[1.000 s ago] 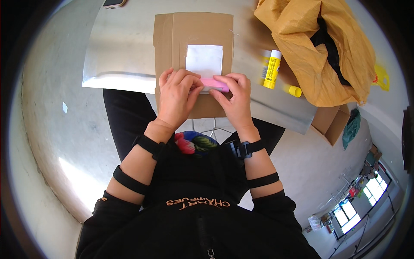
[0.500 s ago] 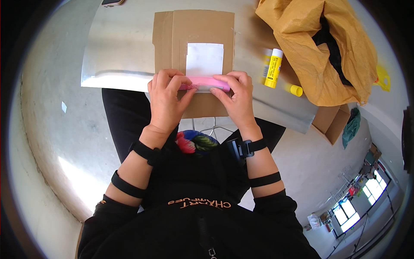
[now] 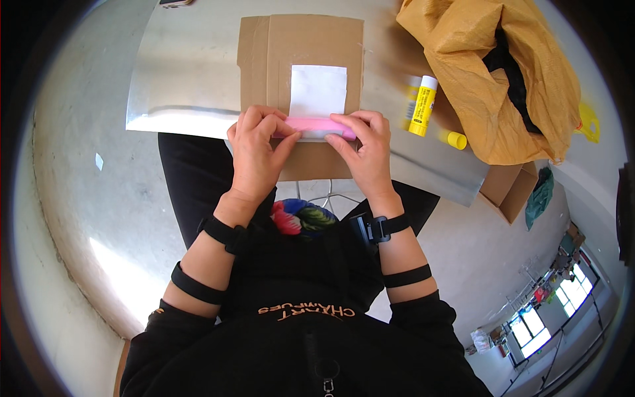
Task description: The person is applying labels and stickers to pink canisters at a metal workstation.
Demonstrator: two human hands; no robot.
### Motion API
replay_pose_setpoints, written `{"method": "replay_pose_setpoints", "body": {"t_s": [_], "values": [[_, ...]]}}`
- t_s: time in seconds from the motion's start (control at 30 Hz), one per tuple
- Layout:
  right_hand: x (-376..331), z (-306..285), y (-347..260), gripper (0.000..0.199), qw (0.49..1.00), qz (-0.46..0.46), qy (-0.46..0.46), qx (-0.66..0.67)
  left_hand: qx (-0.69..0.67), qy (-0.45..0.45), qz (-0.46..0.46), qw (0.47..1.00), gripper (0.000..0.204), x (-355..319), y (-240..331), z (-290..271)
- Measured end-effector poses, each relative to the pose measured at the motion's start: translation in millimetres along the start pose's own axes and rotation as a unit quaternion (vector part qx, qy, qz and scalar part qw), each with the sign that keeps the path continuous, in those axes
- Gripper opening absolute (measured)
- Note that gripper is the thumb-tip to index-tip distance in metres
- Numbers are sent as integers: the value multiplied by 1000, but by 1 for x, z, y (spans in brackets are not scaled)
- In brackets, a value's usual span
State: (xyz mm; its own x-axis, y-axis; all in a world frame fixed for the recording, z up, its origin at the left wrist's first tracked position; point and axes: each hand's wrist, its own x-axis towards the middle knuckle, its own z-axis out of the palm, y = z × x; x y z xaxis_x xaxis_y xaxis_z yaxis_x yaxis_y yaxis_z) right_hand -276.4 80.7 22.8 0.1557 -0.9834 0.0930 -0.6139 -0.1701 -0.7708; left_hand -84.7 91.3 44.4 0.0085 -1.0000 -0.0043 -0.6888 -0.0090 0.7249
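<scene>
A pink tube-like roll (image 3: 312,124) lies crosswise at the near edge of a white sheet of paper (image 3: 318,89). Both rest over a brown cardboard sheet (image 3: 299,43). My left hand (image 3: 256,142) pinches the roll's left end between thumb and fingers. At the other end, my right hand (image 3: 364,142) grips it the same way, thumb on the near side. A pale strip shows along the roll's near side between my thumbs. What the roll is made of, I cannot tell.
The table has a shiny clear cover (image 3: 185,86). Right of the cardboard stands a yellow glue stick (image 3: 423,109) with a white end, near a yellow cap (image 3: 456,139). Beyond are an orange-yellow bag (image 3: 463,59) and an open cardboard box (image 3: 512,188).
Both hands stay on the pink roll, with the fingers shifted slightly. More of the pale strip shows along its near side. The whole view has drifted a little.
</scene>
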Motion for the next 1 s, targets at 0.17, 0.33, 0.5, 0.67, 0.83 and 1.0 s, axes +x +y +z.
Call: {"method": "replay_pose_setpoints", "body": {"t_s": [0.17, 0.33, 0.5, 0.67, 0.83, 1.0], "values": [[-1, 1, -1, 32, 1000, 2, 1, -3, 7, -51, -1, 999, 12, 8, 0, -5], [-5, 1, -6, 31, 1000, 25, 0, 3, 22, -67, 24, 997, 12, 14, -1, -8], [-5, 2, -6, 30, 1000, 29, 1, 8, 13, -80, 4, 997, 13, 16, 1, -8], [-9, 10, -7, 27, 999, 30, 21, 3, 3, -107, -27, 994, 15, 20, -1, -9], [-17, 22, -17, 24, 991, 93, 92, -15, -21, -126, -41, 991, 14, 24, -3, -9], [-12, 24, -22, 22, 987, 132, 92, 26, -107, -107, -53, 987, 11, 18, -19, -6]]}}
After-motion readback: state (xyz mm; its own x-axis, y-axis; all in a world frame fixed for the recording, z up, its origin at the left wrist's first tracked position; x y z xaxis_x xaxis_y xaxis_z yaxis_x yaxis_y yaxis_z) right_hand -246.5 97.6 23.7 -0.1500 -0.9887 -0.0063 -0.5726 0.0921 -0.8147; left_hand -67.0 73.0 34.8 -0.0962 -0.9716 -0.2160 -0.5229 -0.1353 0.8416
